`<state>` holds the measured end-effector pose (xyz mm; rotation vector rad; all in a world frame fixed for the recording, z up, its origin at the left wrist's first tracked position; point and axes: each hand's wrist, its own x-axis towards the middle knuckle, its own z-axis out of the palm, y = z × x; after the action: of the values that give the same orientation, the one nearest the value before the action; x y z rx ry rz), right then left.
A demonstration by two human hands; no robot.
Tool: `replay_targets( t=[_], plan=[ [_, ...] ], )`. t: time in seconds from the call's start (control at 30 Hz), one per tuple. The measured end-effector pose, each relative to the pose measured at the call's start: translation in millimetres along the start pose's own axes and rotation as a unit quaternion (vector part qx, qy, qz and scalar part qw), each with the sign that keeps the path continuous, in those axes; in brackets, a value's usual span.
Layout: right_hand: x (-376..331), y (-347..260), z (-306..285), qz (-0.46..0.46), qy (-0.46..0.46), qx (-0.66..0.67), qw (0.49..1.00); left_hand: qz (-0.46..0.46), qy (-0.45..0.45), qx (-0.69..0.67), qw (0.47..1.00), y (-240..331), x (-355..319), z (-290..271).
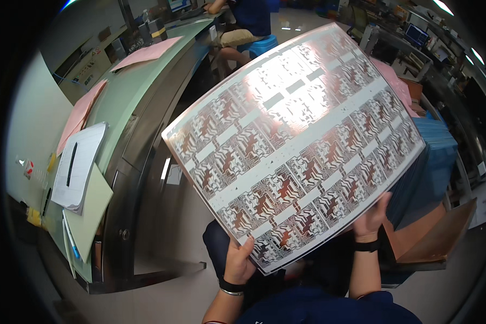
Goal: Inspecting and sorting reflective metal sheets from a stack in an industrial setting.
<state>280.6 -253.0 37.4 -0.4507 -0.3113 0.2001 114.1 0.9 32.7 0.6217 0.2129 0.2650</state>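
Note:
A large rectangular circuit board panel, pale with rows of shiny copper patterns, is held up tilted in front of me. My left hand grips its lower left edge, the thumb lying on the patterned face and the other fingers hidden behind. Along the lower right edge, my right hand holds it from beneath, its fingers partly behind the panel. Bright light reflects off the upper middle of the face. Whether a second panel lies behind it, I cannot tell.
At right stands a stack of blue panels by brown cardboard, with pink sheets beyond. A long green-topped bench on my left carries a notepad, a black pen and papers. Another person sits on a blue stool.

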Motion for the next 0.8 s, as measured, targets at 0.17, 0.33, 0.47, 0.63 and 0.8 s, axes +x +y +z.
replay_targets(
  t=[0.17,0.33,0.47,0.63,0.8],
  plan=[
    [10,-29,-24,0.067,0.147,-0.073,0.984,-0.027,-0.031,0.028,0.999,18,-2,-5],
    [14,-3,-19,0.104,0.14,-0.082,0.981,-0.108,-0.043,0.069,0.991,23,-3,7],
    [11,-1,-21,0.103,0.144,-0.096,0.98,-0.107,-0.038,0.051,0.992,25,-4,13],
    [11,1,-21,0.099,0.148,-0.11,0.978,-0.192,-0.06,0.028,0.979,19,-23,6],
    [14,2,-21,0.099,0.149,-0.113,0.977,-0.174,-0.056,0.024,0.983,16,-21,16]
  ],
)
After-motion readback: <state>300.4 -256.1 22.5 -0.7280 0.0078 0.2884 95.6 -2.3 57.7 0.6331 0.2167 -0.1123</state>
